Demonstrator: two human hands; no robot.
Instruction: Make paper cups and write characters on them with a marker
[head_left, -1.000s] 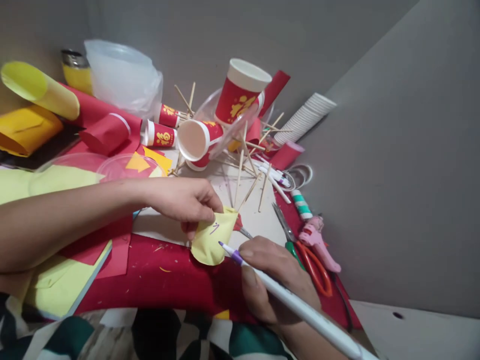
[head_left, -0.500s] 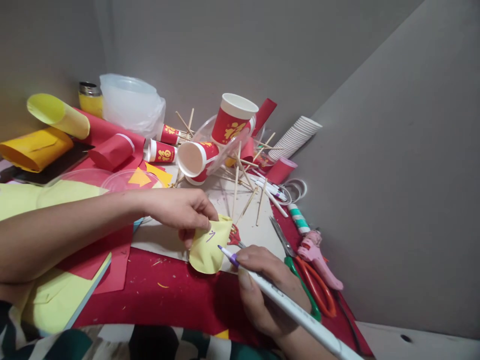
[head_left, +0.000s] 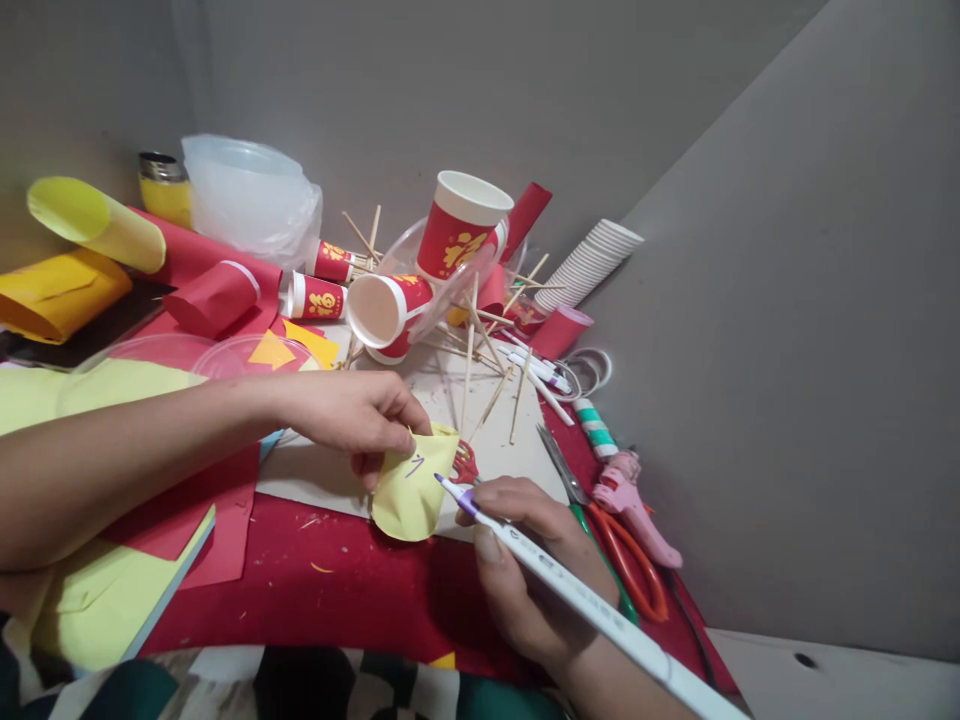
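My left hand (head_left: pixel 375 420) pinches the top of a yellow paper piece (head_left: pixel 412 500) that is curved like a small pouch or tube. Short purple pen strokes show on its front. In my right hand (head_left: pixel 536 570) is a white marker (head_left: pixel 577 590) with a purple collar, held like a pen. Its purple tip points at the yellow paper near the strokes; whether it touches I cannot tell. Red scissor handles (head_left: pixel 466 462) peek out behind the paper.
Scissors with orange and green handles (head_left: pixel 626 560) and a pink glue gun (head_left: pixel 637 510) lie at the right. Wooden sticks (head_left: pixel 491 400), red paper cups (head_left: pixel 461 235) and stacked white cups (head_left: pixel 596 262) stand behind. Red paper (head_left: pixel 225 540) and rolled yellow paper (head_left: pixel 97 225) are on the left.
The view has shifted slightly, so everything sits a little further left and up. Both hands keep their holds, and the purple strokes look about the same.
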